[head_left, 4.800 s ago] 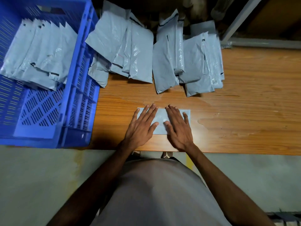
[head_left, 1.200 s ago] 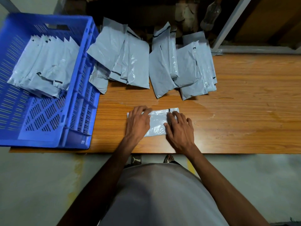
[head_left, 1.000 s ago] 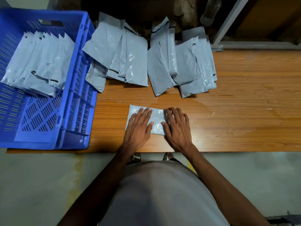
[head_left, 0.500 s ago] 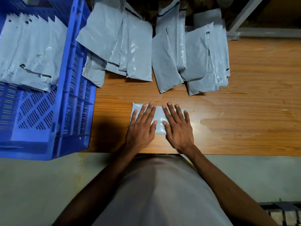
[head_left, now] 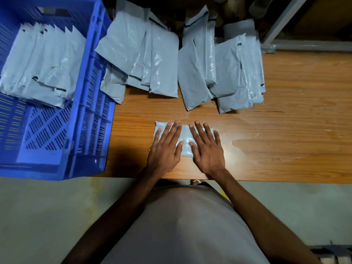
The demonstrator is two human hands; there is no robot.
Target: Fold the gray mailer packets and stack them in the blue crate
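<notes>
A long wooden bench (head_left: pixel 285 149) is seen from above, with a pale floor (head_left: pixel 38 216) below its near edge. At the left end of the bench a big blue crate (head_left: pixel 83 103) is set, and its walls are full of little slots. Inside the crate, at the far side, a row of folded gray packets (head_left: pixel 43 63) is leaned one over the next.

Along the far side of the bench two heaps of gray mailer packets are laid. The left heap (head_left: pixel 141 54) is just beside the crate and is touching its wall. The right heap (head_left: pixel 224 69) is near it, with a thin gap between them. Behind the right heap a gray metal rail (head_left: pixel 282 20) is seen going up at a slant.

Close to the near edge of the bench one folded mailer packet (head_left: pixel 185 136) is laid flat. It is well apart from the crate. The left hand (head_left: pixel 165 147) is pressed flat on its left half, and the right hand (head_left: pixel 206 147) is pressed flat on its right half. No grip is closed on the packet: all the fingers are held straight and spread out, and the two thumbs are nearly touching in the middle.
</notes>
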